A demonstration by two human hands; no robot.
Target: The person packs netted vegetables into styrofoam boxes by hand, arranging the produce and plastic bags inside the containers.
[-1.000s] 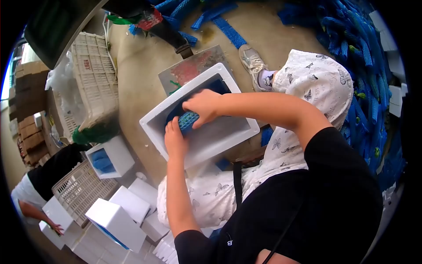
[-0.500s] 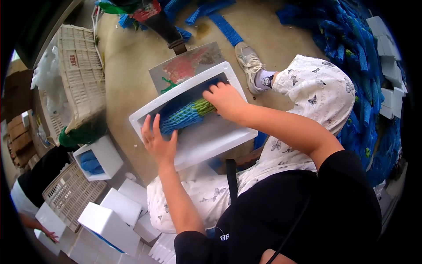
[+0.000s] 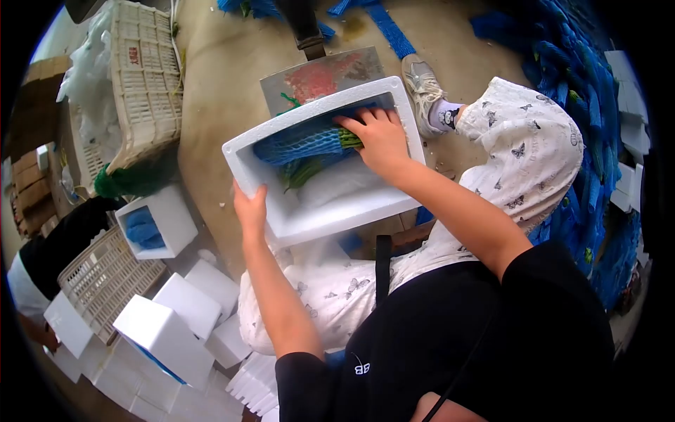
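The bundle lies in the box (crate to its left).

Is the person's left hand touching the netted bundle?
No, the left hand is at the foam box, apart from the netted bundle.

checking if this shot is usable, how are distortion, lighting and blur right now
Head view: fisheye distortion, with black corners; head view: the white foam box has a bright near rim but a darker far interior around the blue-netted bundle; head view: left hand and right hand fairly clear, a co-worker's hand at the left edge dark and indistinct.
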